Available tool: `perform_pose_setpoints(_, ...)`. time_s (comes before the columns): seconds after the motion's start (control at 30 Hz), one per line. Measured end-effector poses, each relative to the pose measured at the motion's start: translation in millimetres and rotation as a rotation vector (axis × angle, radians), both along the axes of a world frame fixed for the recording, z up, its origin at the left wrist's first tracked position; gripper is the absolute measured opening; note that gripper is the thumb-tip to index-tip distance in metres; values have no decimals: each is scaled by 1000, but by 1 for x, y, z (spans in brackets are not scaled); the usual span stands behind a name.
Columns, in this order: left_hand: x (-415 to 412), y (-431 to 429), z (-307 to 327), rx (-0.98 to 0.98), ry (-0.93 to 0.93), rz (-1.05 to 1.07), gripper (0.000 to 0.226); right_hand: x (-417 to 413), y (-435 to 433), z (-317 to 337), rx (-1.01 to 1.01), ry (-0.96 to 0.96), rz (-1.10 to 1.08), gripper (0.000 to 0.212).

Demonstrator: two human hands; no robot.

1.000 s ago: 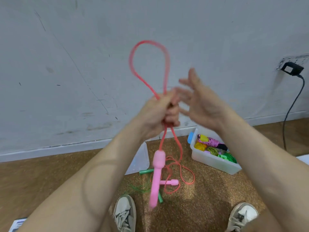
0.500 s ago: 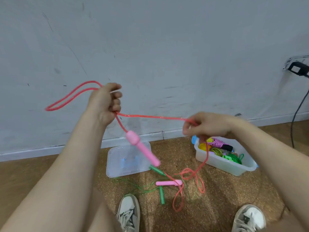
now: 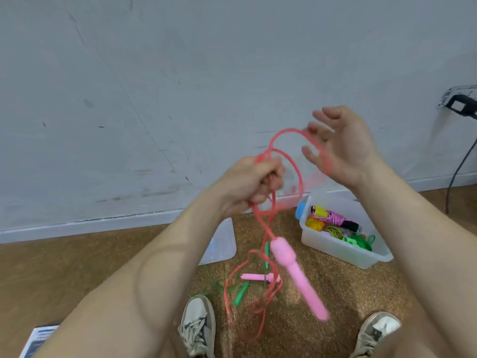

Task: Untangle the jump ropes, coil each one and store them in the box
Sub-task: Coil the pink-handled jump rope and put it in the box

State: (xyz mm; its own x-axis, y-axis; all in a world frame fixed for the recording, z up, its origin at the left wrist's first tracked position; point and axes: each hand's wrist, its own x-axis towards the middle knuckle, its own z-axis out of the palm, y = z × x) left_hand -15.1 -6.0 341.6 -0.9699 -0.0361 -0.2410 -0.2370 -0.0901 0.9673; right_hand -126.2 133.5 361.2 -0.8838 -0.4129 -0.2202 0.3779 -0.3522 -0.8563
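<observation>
Pink rope [image 3: 288, 129] tight in L hand [image 3: 247, 184]; handle [image 3: 294, 270] axis down-right; R hand [image 3: 343, 148] slack

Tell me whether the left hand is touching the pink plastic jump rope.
Touching. The head view shows the left hand gripping the pink plastic jump rope, fingers curled round its gathered loops, cord coming out above and below the fist.

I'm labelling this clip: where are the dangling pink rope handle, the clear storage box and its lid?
Dangling pink plastic rope handle [image 3: 296, 276], head view, mid-shaft.
Clear plastic storage box [image 3: 333, 250], head view, near wall.
Flat clear plastic lid [image 3: 223, 245], head view, bare top.
</observation>
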Motion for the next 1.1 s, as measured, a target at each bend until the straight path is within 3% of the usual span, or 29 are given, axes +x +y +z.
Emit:
perform_pose_setpoints(0.07,-4,-8,14,278,65,113,32,3,-3,-25,159,-3,249,54)
perform_pose_setpoints(0.13,-7,-19,28,486,148,188,33,17,-13,-51,180,-54,689,85)
perform_pose_setpoints(0.2,-6,-36,39,659,236,247,36,37,-24,-72,238,-3,1111,89)
perform_pose_setpoints(0.27,-3,-61,46,787,336,315,40,50,-28,-82,302,135,1285,68)
perform_pose_setpoints(0.37,4,-96,52,820,451,491,39,48,-23,-77,424,232,1224,25)
perform_pose_setpoints(0.5,13,-115,49,460,461,791,30,24,-10,-69,810,412,1054,6)
perform_pose_setpoints(0.57,17,-121,49,315,467,902,26,14,-4,-68,1030,531,1021,6)
perform_pose_setpoints(0.63,24,-130,50,275,489,984,25,9,-1,-69,1269,731,991,19)
perform_pose_setpoints(0.67,27,-133,50,254,486,1020,24,11,-2,-69,1291,784,958,26)
perform_pose_setpoints(0.7,30,-136,49,211,464,1048,23,13,-3,-68,1248,794,913,31)
perform_pose_setpoints(0.77,34,-135,46,34,341,1026,20,18,-8,-66,996,619,768,35)
perform_pose_setpoints(0.83,34,-129,41,-254,148,879,17,21,-14,-60,709,412,633,34)
perform_pose_setpoints(0.93,36,-118,31,-702,-77,572,12,23,-18,-44,445,293,608,33)
perform_pose_setpoints(1.0,36,-112,26,-791,-122,392,23,26,-19,-32,356,283,622,31)
perform_pose_setpoints(1.1,36,-103,26,-705,-87,252,47,31,-20,-20,278,283,623,30)
